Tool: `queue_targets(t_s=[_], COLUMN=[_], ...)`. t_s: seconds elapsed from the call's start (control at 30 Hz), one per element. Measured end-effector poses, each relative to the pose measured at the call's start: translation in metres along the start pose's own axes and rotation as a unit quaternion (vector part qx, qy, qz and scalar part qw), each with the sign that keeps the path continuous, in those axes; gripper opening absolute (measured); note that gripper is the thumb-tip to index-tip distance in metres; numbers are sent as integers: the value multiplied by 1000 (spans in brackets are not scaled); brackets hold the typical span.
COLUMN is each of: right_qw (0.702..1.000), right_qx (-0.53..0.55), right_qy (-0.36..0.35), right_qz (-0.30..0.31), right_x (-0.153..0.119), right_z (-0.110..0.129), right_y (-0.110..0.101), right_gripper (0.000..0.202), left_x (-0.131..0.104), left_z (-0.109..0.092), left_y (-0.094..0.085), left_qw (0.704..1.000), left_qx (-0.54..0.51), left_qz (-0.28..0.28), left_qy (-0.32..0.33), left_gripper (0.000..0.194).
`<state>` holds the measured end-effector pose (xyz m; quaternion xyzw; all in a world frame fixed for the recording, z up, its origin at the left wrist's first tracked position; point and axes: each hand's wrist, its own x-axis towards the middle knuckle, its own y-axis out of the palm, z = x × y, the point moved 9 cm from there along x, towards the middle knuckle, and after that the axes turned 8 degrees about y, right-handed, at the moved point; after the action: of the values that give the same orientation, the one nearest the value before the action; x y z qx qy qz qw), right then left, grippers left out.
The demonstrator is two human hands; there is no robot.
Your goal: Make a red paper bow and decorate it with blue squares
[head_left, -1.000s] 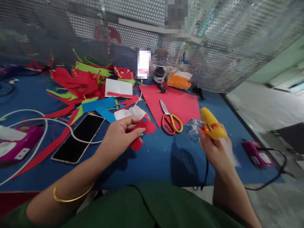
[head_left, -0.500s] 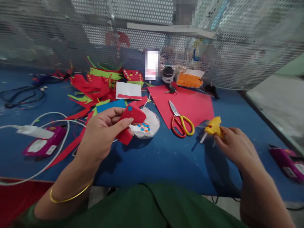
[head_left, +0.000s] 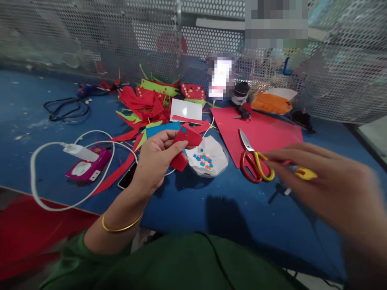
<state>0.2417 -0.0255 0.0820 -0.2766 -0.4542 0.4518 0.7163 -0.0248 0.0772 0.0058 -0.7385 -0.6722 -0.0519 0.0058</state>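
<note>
Pinched between the thumb and fingers of my left hand [head_left: 155, 161] is a folded-looking red felt or paper piece [head_left: 189, 138] with a small blue square [head_left: 184, 130] on it. Beside it stands a white round dish [head_left: 222, 161] with several tiny blue and orange squares [head_left: 204, 160]. My right hand [head_left: 329, 181], blurred by motion, stretches its fingers leftward with nothing visible in them. Its fingertips overlap the view near the yellow handle of the scissors [head_left: 249, 157]; contact I cannot tell. A yellow glue gun [head_left: 306, 174] lies partly hidden behind that hand.
A large red sheet [head_left: 272, 133] lies under the scissor blades, with keys [head_left: 242, 113] on it. Red and green scraps [head_left: 145, 102] heap at back left. A purple power socket [head_left: 89, 165] with a white plug and cable [head_left: 33, 173] is at left. A perforated metal screen [head_left: 121, 36] rises behind.
My right hand has let go of the glue gun and moved up and left towards the scissors. My left hand still holds the red piece. The view has shifted left.
</note>
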Motion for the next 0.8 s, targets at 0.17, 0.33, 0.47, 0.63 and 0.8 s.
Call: queue_targets(t_s=[0.17,0.33,0.47,0.63,0.8], right_qw=[955,942,936,935,940], right_qx=[-165,-215,-240,-254,-241], right_qy=[-82,-87,-78,-65,-69], right_qz=[231,243,244,239,231], right_x=[29,43,42,40,37], right_z=[70,72,68,69,73], right_y=[127,173,182,188,189], right_gripper=[23,23,22,26,29], left_x=[0,0,-2,-5,-5], left_z=[1,-1,-1,-4,-5], left_y=[-3,-4,-3,-3,-2], left_qw=[1000,999,998,998,997], left_qx=[-23,-30,-50,-47,-51], left_qz=[3,10,19,18,26], left_qy=[2,32,40,38,45], left_gripper=[29,28,26,22,23])
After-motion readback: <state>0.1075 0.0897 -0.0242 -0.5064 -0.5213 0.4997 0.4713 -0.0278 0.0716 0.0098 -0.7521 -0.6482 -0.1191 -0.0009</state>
